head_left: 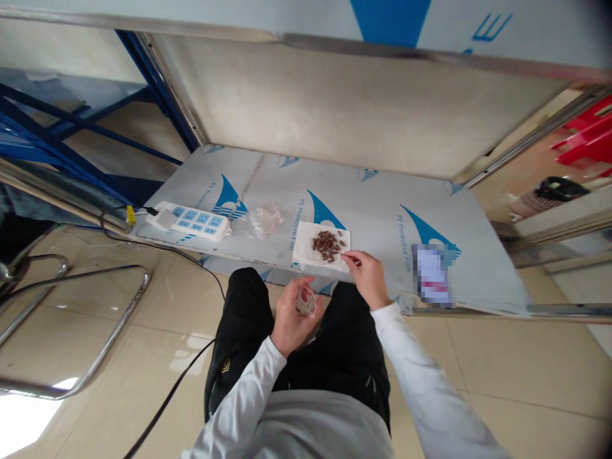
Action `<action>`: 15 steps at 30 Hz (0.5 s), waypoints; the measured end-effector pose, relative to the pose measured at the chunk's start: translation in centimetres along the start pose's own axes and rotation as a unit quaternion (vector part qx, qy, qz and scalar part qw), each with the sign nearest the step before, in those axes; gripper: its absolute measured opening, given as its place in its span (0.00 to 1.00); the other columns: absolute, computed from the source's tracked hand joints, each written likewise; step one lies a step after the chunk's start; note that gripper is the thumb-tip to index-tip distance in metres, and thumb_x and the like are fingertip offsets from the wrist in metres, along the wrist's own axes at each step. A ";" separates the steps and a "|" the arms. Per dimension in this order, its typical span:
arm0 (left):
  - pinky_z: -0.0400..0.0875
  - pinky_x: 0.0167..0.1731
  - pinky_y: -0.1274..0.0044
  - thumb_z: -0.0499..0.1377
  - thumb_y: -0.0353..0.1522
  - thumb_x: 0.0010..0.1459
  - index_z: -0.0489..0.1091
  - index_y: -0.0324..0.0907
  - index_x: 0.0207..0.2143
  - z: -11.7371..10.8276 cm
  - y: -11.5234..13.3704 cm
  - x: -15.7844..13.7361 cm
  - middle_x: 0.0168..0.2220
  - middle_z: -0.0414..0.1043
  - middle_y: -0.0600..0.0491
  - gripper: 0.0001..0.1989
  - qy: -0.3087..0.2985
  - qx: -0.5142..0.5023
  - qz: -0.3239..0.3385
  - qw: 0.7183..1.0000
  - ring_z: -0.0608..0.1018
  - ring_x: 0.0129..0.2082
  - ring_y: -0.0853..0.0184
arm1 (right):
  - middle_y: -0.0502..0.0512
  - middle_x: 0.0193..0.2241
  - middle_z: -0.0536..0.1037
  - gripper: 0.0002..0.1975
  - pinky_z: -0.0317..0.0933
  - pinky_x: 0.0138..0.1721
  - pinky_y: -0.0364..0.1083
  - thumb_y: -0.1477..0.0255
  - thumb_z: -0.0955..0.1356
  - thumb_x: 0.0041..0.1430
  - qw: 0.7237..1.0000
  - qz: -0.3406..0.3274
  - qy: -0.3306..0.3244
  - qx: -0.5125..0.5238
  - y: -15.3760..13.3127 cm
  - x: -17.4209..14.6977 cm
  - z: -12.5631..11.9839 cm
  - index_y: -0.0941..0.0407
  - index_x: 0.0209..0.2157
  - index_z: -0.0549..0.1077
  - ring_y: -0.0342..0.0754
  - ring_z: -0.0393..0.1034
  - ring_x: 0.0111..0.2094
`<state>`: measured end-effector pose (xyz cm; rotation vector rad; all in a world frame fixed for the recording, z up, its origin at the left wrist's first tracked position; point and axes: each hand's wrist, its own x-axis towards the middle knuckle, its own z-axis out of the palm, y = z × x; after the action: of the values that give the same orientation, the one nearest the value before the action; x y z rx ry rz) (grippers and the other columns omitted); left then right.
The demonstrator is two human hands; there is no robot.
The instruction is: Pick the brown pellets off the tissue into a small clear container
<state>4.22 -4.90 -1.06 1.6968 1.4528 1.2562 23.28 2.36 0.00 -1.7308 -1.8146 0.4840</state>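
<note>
A pile of small dark brown pieces (327,245), shaped like capsules or seeds, lies on a white paper sheet (303,255) near the table's front edge. At the sheet's right corner is my right hand (368,274), thumb and forefinger pinched together; what they hold is too small to make out. My left hand (292,315) is over my lap, below the table edge, its fingers curled around a small clear plastic bag (305,301) with a reddish line at its mouth. Several similar clear bags (265,221) lie flat to the left of the sheet.
A white power strip (198,220) with a plugged-in black cable is at the table's left end. A pixelated, phone-like object (433,275) lies right of my right hand. Film-covered metal forms the tabletop (373,210), and a shelf edge (287,38) crosses above.
</note>
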 end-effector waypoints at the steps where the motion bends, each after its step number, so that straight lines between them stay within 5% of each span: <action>1: 0.72 0.36 0.77 0.62 0.29 0.54 0.65 0.44 0.48 0.1 0.1 0.1 0.30 0.70 0.57 0.18 -0.003 0.003 0.005 1.000 0.74 0.29 0.69 | 0.57 0.36 0.81 0.11 0.68 0.41 0.49 0.67 0.66 0.63 1.000 -0.010 0.000 0.020 -1.3 -1.1 -0.9 0.56 0.39 0.79 0.50 0.75 0.34; 5: 0.72 0.37 0.75 0.61 0.28 0.52 0.64 0.45 0.50 0.4 0.4 0.1 0.34 0.72 0.54 0.21 -0.035 -0.025 0.023 0.999 0.75 0.33 0.67 | 0.53 0.38 0.81 0.08 0.69 0.42 0.45 0.71 0.67 0.63 0.983 -0.121 -0.085 0.112 -6.4 -5.3 -3.5 0.53 0.41 0.79 0.48 0.76 0.38; 9: 0.72 0.39 0.73 0.61 0.26 0.50 0.64 0.45 0.51 0.5 0.5 -0.3 0.38 0.73 0.52 0.24 -0.067 -0.059 0.035 0.995 0.76 0.37 0.65 | 0.55 0.36 0.78 0.09 0.69 0.42 0.49 0.78 0.65 0.64 0.970 -0.190 -0.154 0.012 -9.1 -6.8 -3.8 0.55 0.38 0.78 0.50 0.73 0.39; 15: 0.72 0.38 0.73 0.62 0.30 0.52 0.61 0.45 0.53 0.0 1.0 -0.4 0.40 0.71 0.52 0.26 -0.042 -0.047 0.016 0.998 0.76 0.36 0.65 | 0.59 0.46 0.74 0.09 0.70 0.45 0.52 0.69 0.68 0.63 0.978 -0.165 -0.122 0.044 -8.5 -7.8 -2.7 0.53 0.44 0.76 0.52 0.72 0.43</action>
<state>4.66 -5.54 -0.28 1.6954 1.3028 1.2350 18.33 -6.53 6.15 -1.3201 -2.1661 0.6476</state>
